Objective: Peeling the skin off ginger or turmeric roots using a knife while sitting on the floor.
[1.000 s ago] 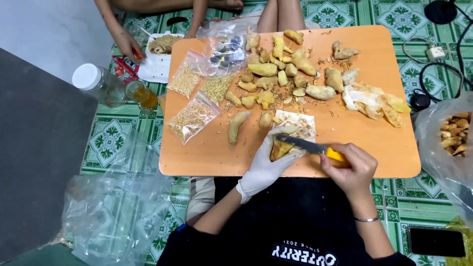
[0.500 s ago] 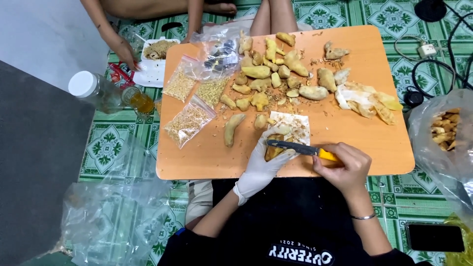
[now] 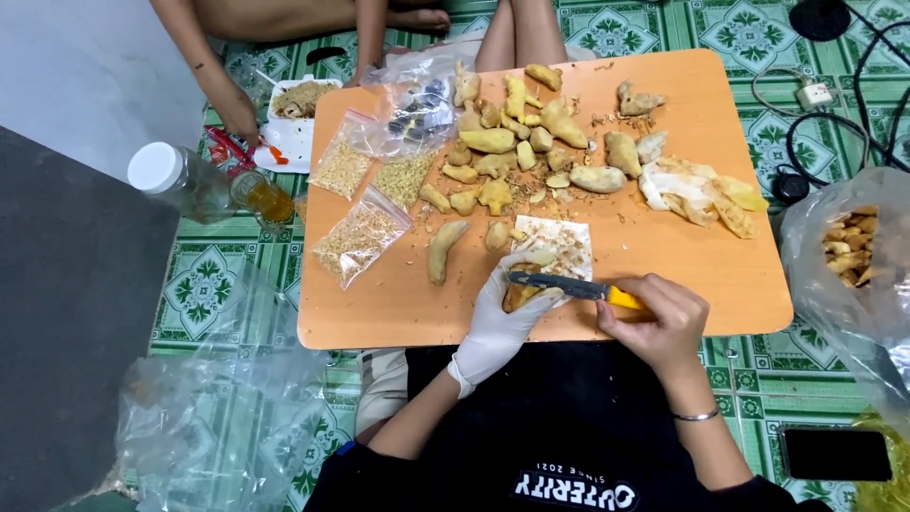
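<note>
Your gloved left hand (image 3: 498,318) grips a root piece (image 3: 520,292); your right hand (image 3: 659,322) clasps the knife (image 3: 569,287), both at the table (image 3: 398,308) edge.

The left hand (image 3: 498,318), covered by a white glove, is curled with its fingers closed in a grip. The bare right hand (image 3: 659,322) is clenched beside it, palm down. Both forearms are bent inward.
</note>
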